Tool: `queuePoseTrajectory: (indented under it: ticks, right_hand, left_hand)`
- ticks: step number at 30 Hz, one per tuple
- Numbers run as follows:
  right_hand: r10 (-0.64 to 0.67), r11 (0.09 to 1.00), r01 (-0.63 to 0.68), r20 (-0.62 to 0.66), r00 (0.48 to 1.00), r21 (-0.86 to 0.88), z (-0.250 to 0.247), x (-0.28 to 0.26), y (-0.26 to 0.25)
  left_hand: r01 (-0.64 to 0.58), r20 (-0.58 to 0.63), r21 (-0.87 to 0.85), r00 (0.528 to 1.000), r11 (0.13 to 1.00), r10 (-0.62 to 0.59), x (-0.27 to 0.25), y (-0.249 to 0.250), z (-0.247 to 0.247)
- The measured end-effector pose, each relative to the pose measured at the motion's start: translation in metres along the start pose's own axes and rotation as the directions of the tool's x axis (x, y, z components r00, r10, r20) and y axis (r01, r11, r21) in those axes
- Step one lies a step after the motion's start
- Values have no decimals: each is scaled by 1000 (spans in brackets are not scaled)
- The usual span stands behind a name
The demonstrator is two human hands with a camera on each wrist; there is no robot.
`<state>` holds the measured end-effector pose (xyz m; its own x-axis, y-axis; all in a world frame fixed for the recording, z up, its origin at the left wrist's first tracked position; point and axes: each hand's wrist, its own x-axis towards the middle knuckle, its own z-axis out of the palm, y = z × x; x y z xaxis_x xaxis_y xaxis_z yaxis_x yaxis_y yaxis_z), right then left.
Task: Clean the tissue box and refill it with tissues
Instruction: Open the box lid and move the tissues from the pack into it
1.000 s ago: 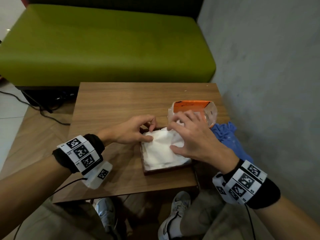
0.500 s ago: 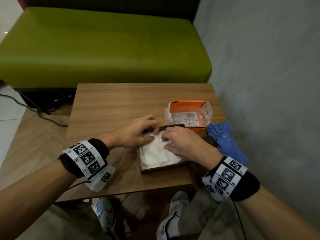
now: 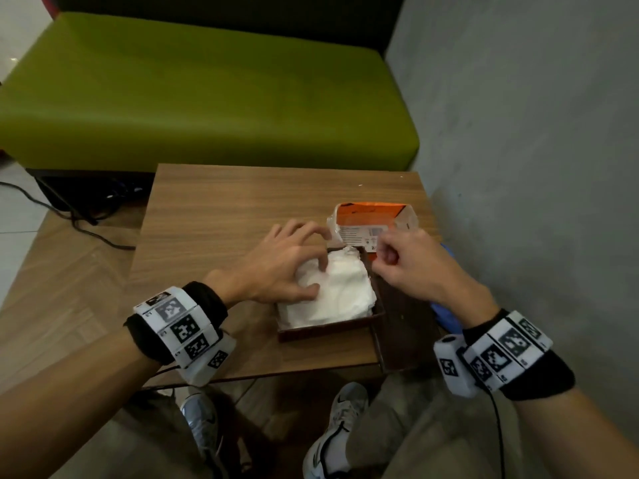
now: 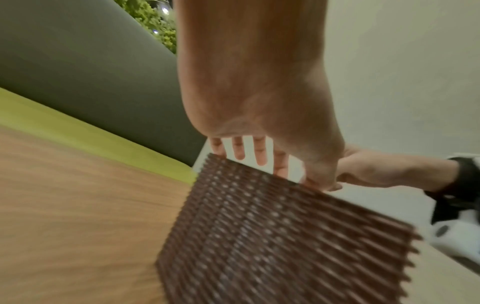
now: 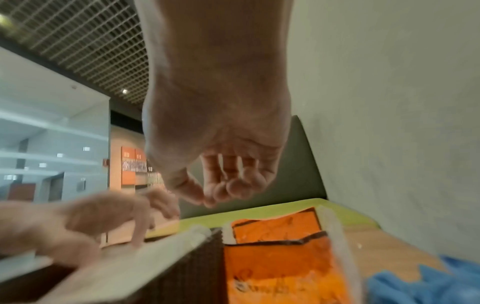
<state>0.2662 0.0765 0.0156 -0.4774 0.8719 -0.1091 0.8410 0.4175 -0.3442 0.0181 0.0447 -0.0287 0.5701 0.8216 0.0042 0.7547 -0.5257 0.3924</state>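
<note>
The brown woven tissue box (image 3: 321, 329) stands open near the table's front edge, filled with a stack of white tissues (image 3: 340, 293). My left hand (image 3: 301, 267) rests on the stack, with fingertips and thumb pressing its far left part. In the left wrist view the left hand's fingers (image 4: 249, 152) reach down behind the box wall (image 4: 272, 236). My right hand (image 3: 397, 257) hovers just right of the box's far corner. In the right wrist view its fingers (image 5: 221, 189) are curled toward the thumb and hold nothing. The box's flat lid (image 3: 404, 326) lies beside the box on the right.
An opened orange tissue packet (image 3: 373, 226) lies just beyond the box. A blue cloth (image 3: 446, 316) sits at the table's right edge, partly under my right forearm. The wooden table (image 3: 224, 219) has bare room at left and back. A green sofa (image 3: 207, 98) stands behind, a grey wall (image 3: 518, 167) at right.
My right hand has lifted off the tissues, moved right and curled its fingers. My left hand has slid from the box's left rim onto the stack.
</note>
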Motion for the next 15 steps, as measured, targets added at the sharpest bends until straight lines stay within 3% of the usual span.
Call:
queuePoseTrajectory:
  ticks: [3,5,9,15]
  right_hand:
    - [128,978,-90,196,972,-188,9,-3,7]
    - [140,968,-83,233,962,-238,17,-3,13]
    - [91,969,-12,314,945,-245,29,1,26]
    - [-45,957,104,218,975,-270,62,10,40]
  left_hand:
    - [-123,-48,174,990,977,133,6,21,2]
    - [-200,21,239,979,950,201,10,29,8]
    - [-224,212,163,959,961,188,11,28,21]
    - [-226,271,144,945,963,181,7,21,26]
